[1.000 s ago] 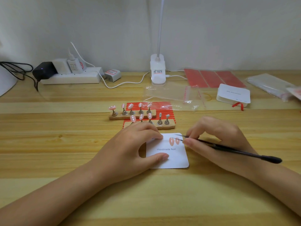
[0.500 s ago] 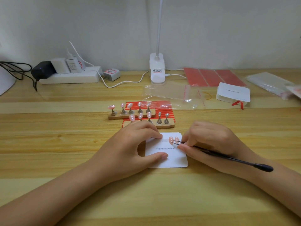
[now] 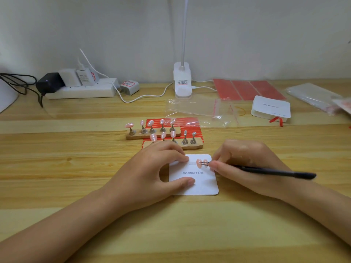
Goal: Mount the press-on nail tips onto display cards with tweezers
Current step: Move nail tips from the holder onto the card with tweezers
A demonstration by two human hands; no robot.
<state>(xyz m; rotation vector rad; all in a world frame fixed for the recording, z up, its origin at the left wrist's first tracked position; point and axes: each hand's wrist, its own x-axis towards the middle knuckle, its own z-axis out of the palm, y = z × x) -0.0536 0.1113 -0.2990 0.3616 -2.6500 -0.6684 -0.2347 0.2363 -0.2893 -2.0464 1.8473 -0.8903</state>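
Right grip point(image 3: 245, 164) pinching tweezers point(image 3: 266, 170)

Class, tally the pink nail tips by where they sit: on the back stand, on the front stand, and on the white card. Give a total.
Back stand: 5 nail tips
Front stand: 3 nail tips
White card: 2 nail tips
Total: 10

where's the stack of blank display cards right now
In the head view the stack of blank cards sits far right on the table, just in front of the red sheets and right of the clear zip bag.
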